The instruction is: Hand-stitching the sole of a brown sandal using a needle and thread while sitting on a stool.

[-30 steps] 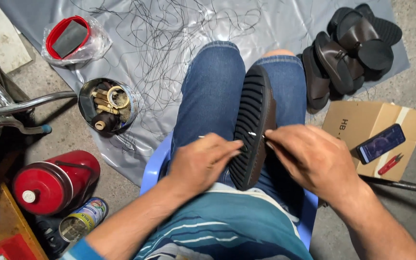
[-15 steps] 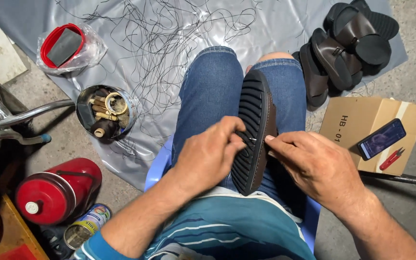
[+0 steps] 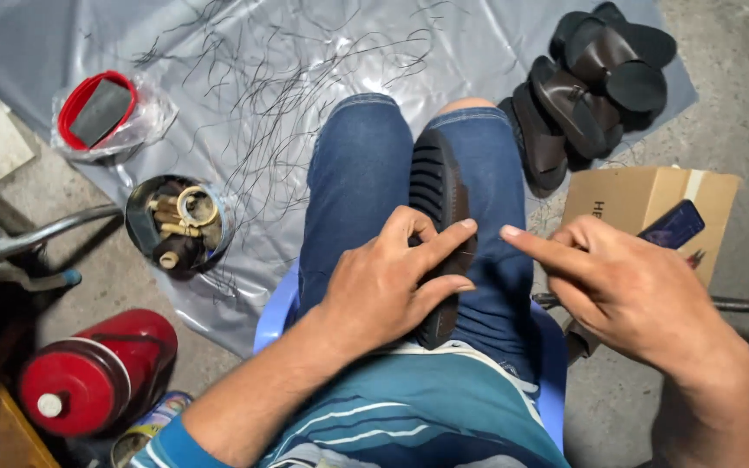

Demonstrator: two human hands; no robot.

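On the lap, between the denim knees, a black ribbed sole [image 3: 438, 204] stands on edge, tread facing left, toe end pointing away from the body. Left hand [image 3: 383, 286] clamps it from the left: fingers [image 3: 444, 238] curled over the top edge, thumb side on the tread, so it is closed on the sole. Right hand [image 3: 635, 290] is off the sole, just to its right; index finger [image 3: 535, 247] stretched out toward the edge, the others loosely curled. A thin thread seems to run from the sole edge toward that fingertip, but it's too fine to confirm, so I can't tell if the right hand is pinching anything. Judgement on doing this well: keep the left grip firm and low so the sole doesn't roll between the thighs, pull any thread in line with the edge rather than across it, and keep the left fingertips clear of the working spot. Around: grey plastic sheet [image 3: 262, 104] on the floor littered with dark thread offcuts [image 3: 244, 78]; pile of dark sandals [image 3: 591, 78] top right; cardboard box [image 3: 635, 195] beside the right hand with a phone [image 3: 671, 224] on it; round tin [image 3: 177, 224] of spools and bits to the left; red canister [image 3: 88, 373] lower left; red-rimmed container [image 3: 97, 108] in a bag upper left. Person sits on a blue plastic stool [image 3: 275, 303].
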